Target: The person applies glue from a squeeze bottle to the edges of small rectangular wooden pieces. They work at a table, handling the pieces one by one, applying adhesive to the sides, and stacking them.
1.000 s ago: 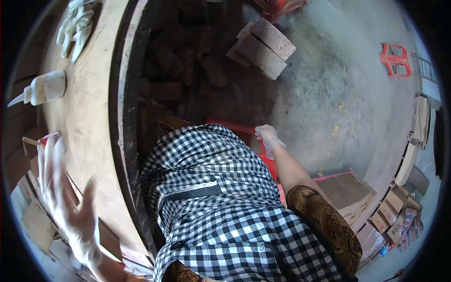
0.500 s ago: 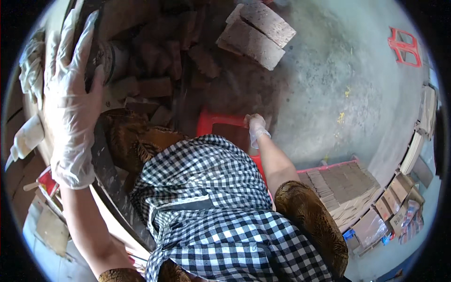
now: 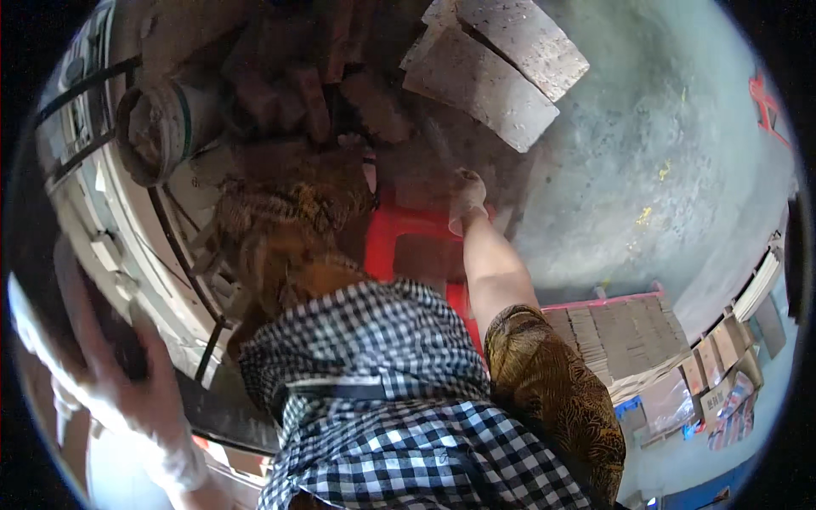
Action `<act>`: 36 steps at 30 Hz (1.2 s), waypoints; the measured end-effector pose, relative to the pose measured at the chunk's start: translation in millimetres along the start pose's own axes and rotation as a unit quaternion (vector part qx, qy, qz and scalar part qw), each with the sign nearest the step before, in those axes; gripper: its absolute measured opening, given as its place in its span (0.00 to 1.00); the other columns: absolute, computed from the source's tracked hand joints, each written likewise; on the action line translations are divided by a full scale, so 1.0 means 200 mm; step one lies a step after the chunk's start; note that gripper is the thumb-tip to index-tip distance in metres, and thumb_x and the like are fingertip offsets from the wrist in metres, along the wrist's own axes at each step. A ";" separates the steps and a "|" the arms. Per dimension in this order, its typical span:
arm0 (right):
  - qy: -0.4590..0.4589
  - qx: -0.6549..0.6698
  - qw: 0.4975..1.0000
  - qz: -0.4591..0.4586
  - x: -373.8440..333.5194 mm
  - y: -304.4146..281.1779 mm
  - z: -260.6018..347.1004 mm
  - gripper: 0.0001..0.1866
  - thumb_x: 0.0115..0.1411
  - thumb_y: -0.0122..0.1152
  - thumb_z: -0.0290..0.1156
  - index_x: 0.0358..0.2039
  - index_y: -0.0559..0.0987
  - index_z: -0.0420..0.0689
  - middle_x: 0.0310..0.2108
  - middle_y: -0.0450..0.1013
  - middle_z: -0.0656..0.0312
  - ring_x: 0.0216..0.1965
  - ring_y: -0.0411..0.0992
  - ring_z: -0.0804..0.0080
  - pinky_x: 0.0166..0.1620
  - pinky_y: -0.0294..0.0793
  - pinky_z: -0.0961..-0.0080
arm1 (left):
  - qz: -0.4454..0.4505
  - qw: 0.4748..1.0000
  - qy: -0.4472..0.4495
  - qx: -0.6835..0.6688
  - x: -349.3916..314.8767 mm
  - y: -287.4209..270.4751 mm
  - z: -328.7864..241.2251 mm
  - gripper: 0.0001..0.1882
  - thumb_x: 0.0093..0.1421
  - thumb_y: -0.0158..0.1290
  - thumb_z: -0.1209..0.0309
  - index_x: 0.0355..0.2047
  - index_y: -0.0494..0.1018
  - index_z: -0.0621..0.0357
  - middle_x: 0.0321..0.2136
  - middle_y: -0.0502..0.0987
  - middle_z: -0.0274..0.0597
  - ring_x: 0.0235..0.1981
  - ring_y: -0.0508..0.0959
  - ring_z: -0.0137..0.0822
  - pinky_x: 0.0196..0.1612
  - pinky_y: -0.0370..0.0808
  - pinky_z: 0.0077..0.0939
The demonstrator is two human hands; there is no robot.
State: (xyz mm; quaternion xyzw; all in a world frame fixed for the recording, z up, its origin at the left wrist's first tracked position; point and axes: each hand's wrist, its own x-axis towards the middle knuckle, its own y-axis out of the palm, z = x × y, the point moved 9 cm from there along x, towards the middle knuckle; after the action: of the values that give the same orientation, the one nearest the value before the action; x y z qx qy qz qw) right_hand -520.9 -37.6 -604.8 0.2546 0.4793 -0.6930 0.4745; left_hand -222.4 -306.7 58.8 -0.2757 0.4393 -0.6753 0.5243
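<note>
1. Grey, stained concrete floor [image 3: 595, 204] fills the right half of a dim workroom, bending upward at the fisheye rim.
2. Near the centre is a bright red plastic stool [image 3: 412, 223], partly hidden beneath a black-and-white checked apron [image 3: 382, 442]. Its visible edge runs roughly left to right.
3. The right hand [image 3: 469, 200], in a thin translucent glove, is the nearer one, at the stool's right corner; the stool lies to its left and slightly toward the body. Its fingers look curled, but I cannot tell whether they grip the stool.
4. The left hand [image 3: 127, 391], in a pale thin glove, is blurred at far left, fingers spread, with nothing visibly held. The apron separates it from the stool.
5. Brown patterned cloth [image 3: 297, 212] bunches just left of the stool, crowding that side.
6. Beyond the right hand lie rough grey rectangular blocks [image 3: 480, 85]; at upper left, a pale round bucket [image 3: 197, 115] with a green band.
7. Flat brown stacked pieces [image 3: 595, 336] sit behind the right forearm.
</note>
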 end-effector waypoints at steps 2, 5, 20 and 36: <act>0.005 -0.036 0.999 0.022 -0.09 0.04 0.21 0.12 0.62 0.54 0.37 0.38 0.79 0.42 0.35 0.78 0.58 0.35 0.76 0.70 0.37 0.74 0.71 | 0.046 0.999 0.001 0.027 0.03 -0.09 -0.03 0.31 0.57 0.57 0.72 0.62 0.66 0.53 0.63 0.57 0.63 0.62 0.62 0.63 0.59 0.67 0.52; 0.017 -0.139 0.990 0.033 -0.13 0.02 0.33 0.13 0.61 0.55 0.37 0.38 0.79 0.42 0.38 0.79 0.59 0.38 0.76 0.67 0.41 0.73 0.69 | 0.097 0.987 0.020 0.127 0.06 -0.10 -0.05 0.30 0.59 0.55 0.70 0.62 0.65 0.54 0.64 0.55 0.63 0.62 0.60 0.64 0.63 0.61 0.58; 0.161 -0.406 0.892 0.118 0.01 0.21 0.43 0.19 0.55 0.59 0.41 0.45 0.81 0.47 0.46 0.77 0.53 0.50 0.74 0.53 0.49 0.74 0.61 | 0.184 0.979 -0.050 0.072 0.21 0.03 -0.03 0.30 0.56 0.55 0.74 0.60 0.67 0.56 0.63 0.55 0.65 0.61 0.62 0.63 0.63 0.61 0.54; -0.231 -0.118 0.966 0.004 -0.46 0.00 0.30 0.10 0.64 0.53 0.33 0.42 0.78 0.46 0.35 0.77 0.54 0.35 0.76 0.61 0.37 0.77 0.67 | 0.155 0.976 -0.142 -0.052 -0.04 -0.06 -0.06 0.30 0.52 0.56 0.79 0.58 0.69 0.59 0.63 0.56 0.67 0.60 0.65 0.61 0.62 0.62 0.50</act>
State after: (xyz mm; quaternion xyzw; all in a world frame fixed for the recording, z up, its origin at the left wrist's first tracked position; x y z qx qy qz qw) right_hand -475.3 -54.0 -505.5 0.0316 0.4337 -0.6700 0.6017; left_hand -235.5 -294.5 64.0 -0.3245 0.4323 -0.5162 0.6644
